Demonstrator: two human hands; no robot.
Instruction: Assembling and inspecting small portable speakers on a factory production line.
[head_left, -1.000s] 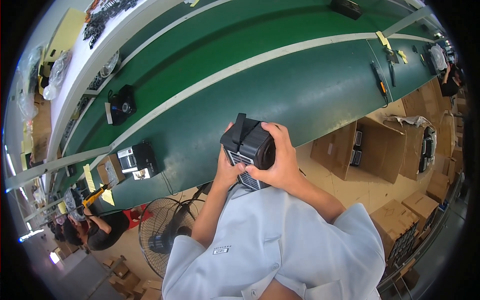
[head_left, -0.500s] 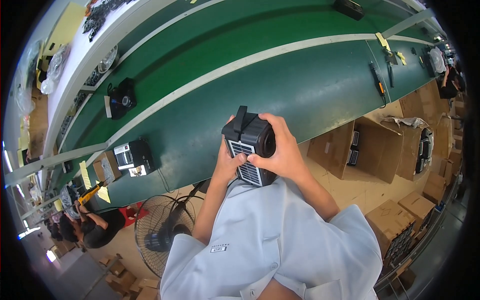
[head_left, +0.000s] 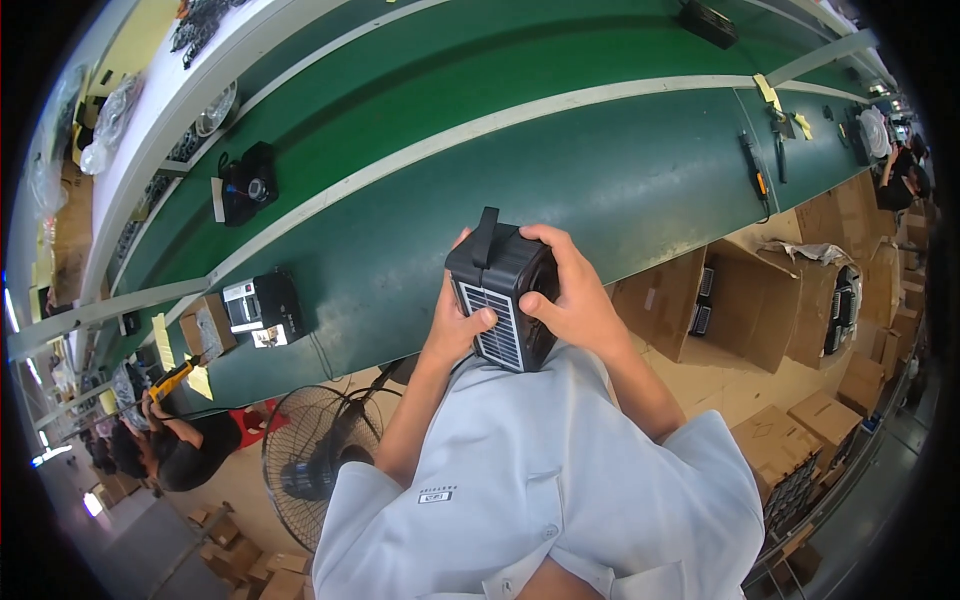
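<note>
Between my two hands is a black, box-shaped portable solar speaker, held close against my shirt at the near edge of the green bench. A striped solar panel with a white frame faces me, and a black strap handle stands up from its top. My left hand grips its left side, thumb on the panel. My right hand is wrapped round the right side, fingers at the top corner and thumb at the panel's right edge. Most of the left fingers are hidden behind the speaker.
A black-and-silver device and a small open carton stand on the bench at left. Across the rail sits another black unit. An orange-and-black tool lies at right. Near me are a floor fan, open cartons and co-workers.
My right thumb has lifted off the panel's middle and moved up and right to its edge. The speaker has turned slightly, and both hands still hold it.
</note>
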